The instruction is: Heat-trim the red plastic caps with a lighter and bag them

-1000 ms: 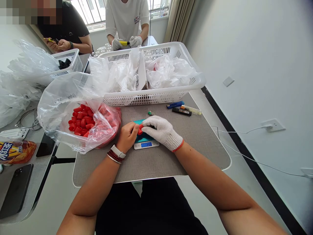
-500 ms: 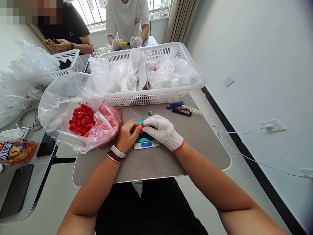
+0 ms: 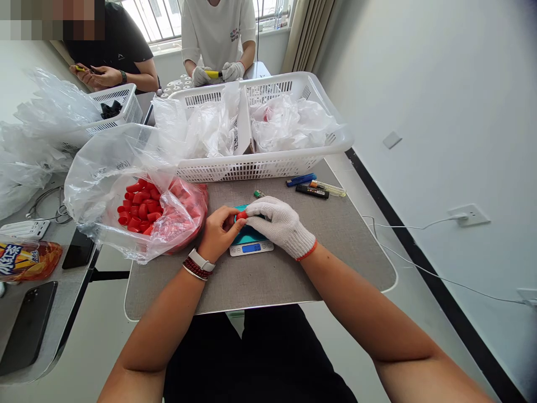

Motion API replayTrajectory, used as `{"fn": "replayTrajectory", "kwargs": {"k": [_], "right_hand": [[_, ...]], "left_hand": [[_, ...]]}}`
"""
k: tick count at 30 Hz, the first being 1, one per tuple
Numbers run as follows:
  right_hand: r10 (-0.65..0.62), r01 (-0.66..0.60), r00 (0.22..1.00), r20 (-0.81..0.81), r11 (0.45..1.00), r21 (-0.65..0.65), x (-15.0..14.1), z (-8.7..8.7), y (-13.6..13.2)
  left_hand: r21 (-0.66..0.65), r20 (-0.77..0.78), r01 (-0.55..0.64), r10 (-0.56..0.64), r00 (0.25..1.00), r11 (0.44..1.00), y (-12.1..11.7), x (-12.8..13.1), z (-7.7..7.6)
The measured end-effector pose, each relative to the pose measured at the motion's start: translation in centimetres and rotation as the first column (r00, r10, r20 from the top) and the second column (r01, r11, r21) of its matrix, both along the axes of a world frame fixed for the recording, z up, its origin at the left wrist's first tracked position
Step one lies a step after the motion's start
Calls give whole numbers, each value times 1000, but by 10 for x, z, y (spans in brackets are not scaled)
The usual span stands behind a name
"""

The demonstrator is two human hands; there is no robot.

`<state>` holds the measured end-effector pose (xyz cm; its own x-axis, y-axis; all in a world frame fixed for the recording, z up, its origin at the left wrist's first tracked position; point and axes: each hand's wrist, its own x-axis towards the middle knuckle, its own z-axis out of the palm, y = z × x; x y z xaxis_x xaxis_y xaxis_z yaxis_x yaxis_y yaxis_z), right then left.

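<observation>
Over a small digital scale (image 3: 251, 248), my two hands meet on a small red plastic cap (image 3: 242, 215). My right hand (image 3: 277, 224), in a white knit glove with an orange cuff, pinches its right end between thumb and fingers. My bare left hand (image 3: 220, 230) is curled in from the other side, thumb and fingers on the cap; part of its grip is hidden. The scale has a teal top and a lit blue display. To my left, a clear plastic bag (image 3: 100, 184) lies open with many similar red caps (image 3: 142, 207) inside.
A white basket (image 3: 251, 168) with plastic bags stands at the back. Cutter knives (image 3: 312, 191) and pens lie at right, a small green item (image 3: 259, 194) behind my right hand. On the left table are a phone (image 3: 29, 319) and a drink bottle (image 3: 31, 260). Two people work opposite.
The red cap has turned and shifted slightly up between my fingers. My left thumb has moved a little to the right, while the forearms stay in place.
</observation>
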<state>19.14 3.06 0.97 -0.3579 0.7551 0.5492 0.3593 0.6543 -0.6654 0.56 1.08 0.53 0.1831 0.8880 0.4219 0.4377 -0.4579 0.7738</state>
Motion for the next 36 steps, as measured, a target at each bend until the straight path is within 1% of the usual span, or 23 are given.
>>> {"fn": "replayTrajectory", "kwargs": {"k": [3, 9, 13, 17, 20, 25, 32, 36], "right_hand": [[3, -3, 1000, 4, 1000, -7, 0, 1, 0], [9, -8, 1000, 30, 999, -34, -1, 3, 0], [19, -17, 1000, 21, 999, -51, -1, 3, 0], [42, -43, 999, -14, 999, -25, 0, 4, 0], [35, -35, 999, -24, 999, -13, 0, 3, 0], [4, -4, 999, -38, 1000, -5, -1, 1, 0], [-18, 19, 999, -34, 1000, 14, -1, -2, 0], [-16, 17, 999, -43, 1000, 16, -1, -2, 1]], "left_hand": [[-14, 19, -3, 3, 1000, 1000, 0, 0, 1], [-76, -40, 23, -26, 999, 997, -1, -1, 1], [-69, -45, 21, -24, 999, 997, -1, -1, 1], [-48, 4, 9, -8, 1000, 999, 0, -1, 0], [-50, 32, 5, -4, 999, 999, -1, 0, -2], [-90, 54, 12, -7, 999, 996, -1, 0, -4], [-148, 150, -13, 35, 988, 989, 0, 1, -7], [-150, 149, -12, 34, 988, 989, 0, 1, -8]]}}
